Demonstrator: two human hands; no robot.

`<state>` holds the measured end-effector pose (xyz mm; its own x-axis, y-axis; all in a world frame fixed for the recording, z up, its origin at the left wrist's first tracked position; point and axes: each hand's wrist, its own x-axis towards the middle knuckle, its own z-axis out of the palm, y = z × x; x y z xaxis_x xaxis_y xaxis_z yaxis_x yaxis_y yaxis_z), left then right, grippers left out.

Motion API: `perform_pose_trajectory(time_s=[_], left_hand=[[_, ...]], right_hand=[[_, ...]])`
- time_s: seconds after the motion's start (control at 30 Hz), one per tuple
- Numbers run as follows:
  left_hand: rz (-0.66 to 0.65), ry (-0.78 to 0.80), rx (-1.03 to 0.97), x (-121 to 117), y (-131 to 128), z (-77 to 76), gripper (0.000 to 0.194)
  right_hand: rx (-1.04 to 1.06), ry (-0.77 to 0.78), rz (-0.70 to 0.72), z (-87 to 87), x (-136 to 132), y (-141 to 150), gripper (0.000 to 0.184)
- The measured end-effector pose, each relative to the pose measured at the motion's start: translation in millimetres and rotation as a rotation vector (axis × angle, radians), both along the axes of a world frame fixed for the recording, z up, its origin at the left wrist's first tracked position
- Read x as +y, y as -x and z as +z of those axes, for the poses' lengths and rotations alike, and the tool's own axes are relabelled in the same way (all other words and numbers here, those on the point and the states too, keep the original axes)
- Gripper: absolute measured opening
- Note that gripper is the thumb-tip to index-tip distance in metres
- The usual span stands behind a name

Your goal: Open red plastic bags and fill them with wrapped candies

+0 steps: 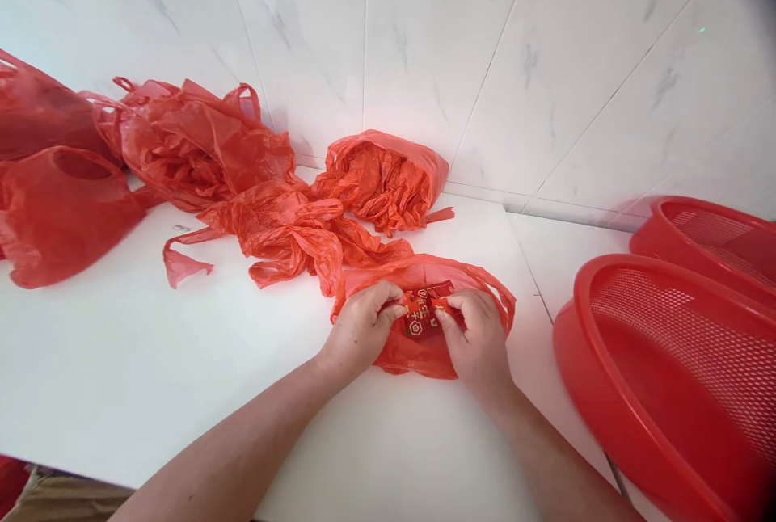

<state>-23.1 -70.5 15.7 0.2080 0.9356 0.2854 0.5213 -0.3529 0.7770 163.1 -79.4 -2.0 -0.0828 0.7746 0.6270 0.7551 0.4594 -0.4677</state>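
An open red plastic bag (418, 360) lies on the white table in front of me. Inside its mouth is a printed red packet (419, 316) with gold characters and a flower-like mark. My left hand (367, 320) is closed, thumb and fingers pinching the packet's left side. From the right, my right hand (476, 332) pinches a small red edge of printed wrapper, its fingertips close to the left ones. Whether both hands grip one packet or two overlapping ones is hard to make out. The bag's rim passes behind and around both hands.
Crumpled red plastic bags (291, 231) trail leftward from the open bag. A bag stuffed with more bags (388, 178) leans near the tiled wall (424, 37). Fuller red bags (66, 207) stand at left. Red perforated baskets (612, 328) sit on the right.
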Motion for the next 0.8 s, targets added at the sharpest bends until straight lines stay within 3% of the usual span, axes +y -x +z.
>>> perform_pose_trajectory(time_s=[0.07,0.23,0.4,0.53,0.7,0.8], left_hand=[[0.015,-0.047,0.021,1,0,-0.8,0.008],[-0.055,-0.212,0.067,7,1,-11.3,0.015],[-0.066,-0.379,0.192,11,0,-20.0,0.032],[-0.018,-0.467,0.286,8,6,-8.3,0.029],[0.141,-0.456,0.521,3,22,18.6,0.014],[0.277,-0.310,0.597,3,32,26.6,0.033]], right_hand=[[0.036,0.002,-0.032,0.5,0,1,0.002],[0.070,0.061,-0.108,-1.2,2,3,0.044],[-0.001,-0.184,-0.126,7.6,2,-6,0.030],[-0.097,-0.311,-0.290,19.1,2,-16,0.039],[-0.066,-0.128,-0.414,20.6,10,-26,0.069],[-0.028,0.040,-0.484,20.7,12,-31,0.056]])
